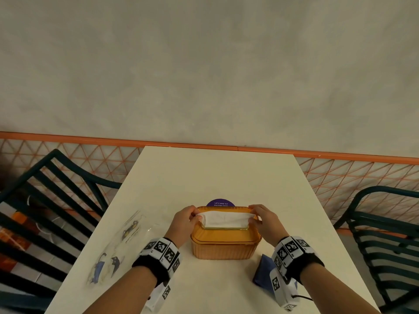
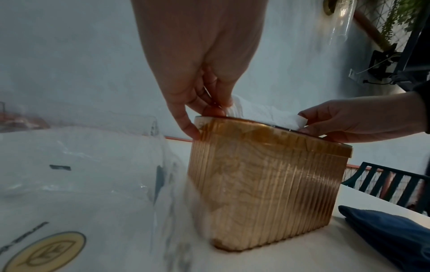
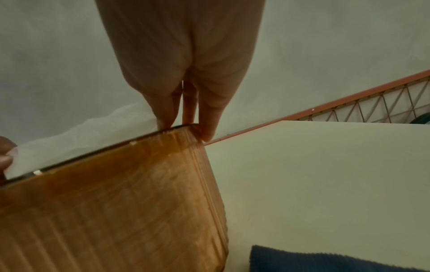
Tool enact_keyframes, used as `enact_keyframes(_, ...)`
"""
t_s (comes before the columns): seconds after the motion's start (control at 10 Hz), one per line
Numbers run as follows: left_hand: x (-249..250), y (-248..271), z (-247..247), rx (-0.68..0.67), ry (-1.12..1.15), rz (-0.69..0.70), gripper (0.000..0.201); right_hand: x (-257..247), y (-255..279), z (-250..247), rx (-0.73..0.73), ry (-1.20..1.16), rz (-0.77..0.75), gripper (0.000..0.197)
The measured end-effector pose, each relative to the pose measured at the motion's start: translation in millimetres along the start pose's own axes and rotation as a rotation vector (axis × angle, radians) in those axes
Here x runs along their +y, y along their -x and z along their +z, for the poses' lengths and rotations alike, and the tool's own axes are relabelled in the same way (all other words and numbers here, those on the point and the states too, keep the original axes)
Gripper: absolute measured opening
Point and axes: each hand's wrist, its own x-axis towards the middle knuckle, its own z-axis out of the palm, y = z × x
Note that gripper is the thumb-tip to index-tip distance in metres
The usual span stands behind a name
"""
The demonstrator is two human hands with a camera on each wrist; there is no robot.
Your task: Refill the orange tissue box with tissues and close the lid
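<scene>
The orange ribbed tissue box (image 1: 224,248) stands mid-table with its lid (image 1: 226,234) lying on top. A white tissue (image 1: 224,218) sticks up through the lid's slot, spread flat across it. My left hand (image 1: 196,217) pinches the tissue's left end and my right hand (image 1: 251,217) pinches its right end. The left wrist view shows the left hand (image 2: 216,108) gripping the tissue (image 2: 260,112) above the box (image 2: 267,184), one finger down on the box's side. In the right wrist view my right hand's fingertips (image 3: 167,125) sit on the rim of the box (image 3: 116,202).
A crumpled clear plastic wrapper (image 1: 118,243) lies left of the box. A folded dark blue cloth (image 1: 263,273) lies at the front right. A purple sticker (image 1: 220,203) sits behind the box. Dark metal chairs (image 1: 56,200) flank the table; a wall stands at its far end.
</scene>
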Motion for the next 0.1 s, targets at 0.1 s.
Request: enact_keyframes(0.1, -0.4, 2.4, -2.2, 0.036, 0.067, 0.006, 0.004, 4.2, 4.1, -1.3, 0.008, -0.025, 0.000, 0.038)
